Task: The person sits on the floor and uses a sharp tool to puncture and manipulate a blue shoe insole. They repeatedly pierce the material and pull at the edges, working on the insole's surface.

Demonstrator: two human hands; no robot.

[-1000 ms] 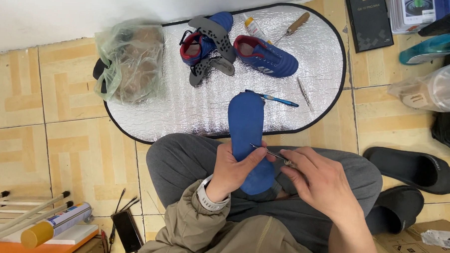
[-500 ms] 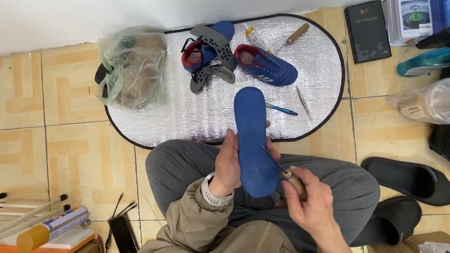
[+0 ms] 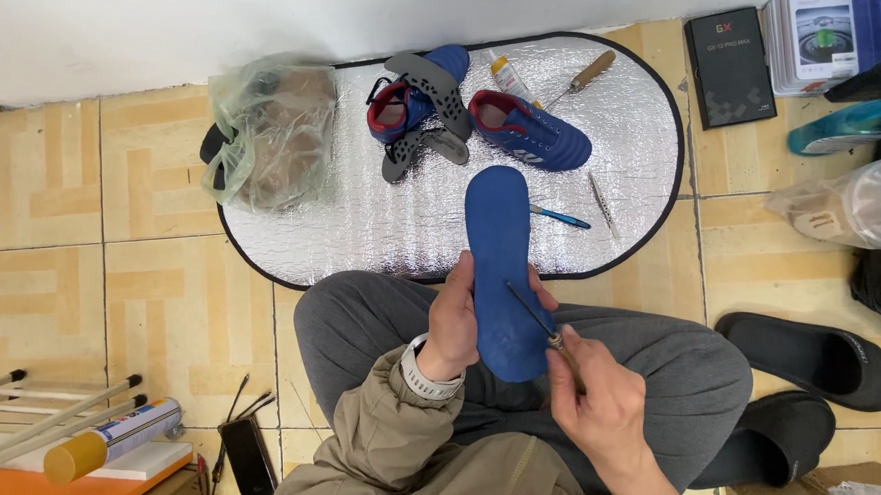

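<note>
A blue shoe insole is held upright over my lap, toe end pointing away from me. My left hand grips its left edge near the heel, with fingers wrapped behind it. My right hand holds a thin metal awl with a wooden handle, its tip touching the insole's lower half. On the silver foil mat ahead lie two blue sports shoes with red lining and two grey sole pieces.
A plastic bag with brown contents sits at the mat's left. A glue bottle, a wooden-handled tool, a blue pen and a metal pick lie on the mat. Black slippers are at right, boxes at top right, a spray can at bottom left.
The insole has been lifted and turned more upright in my left hand. My right hand has drawn back toward my lap and set the awl's tip against the insole.
</note>
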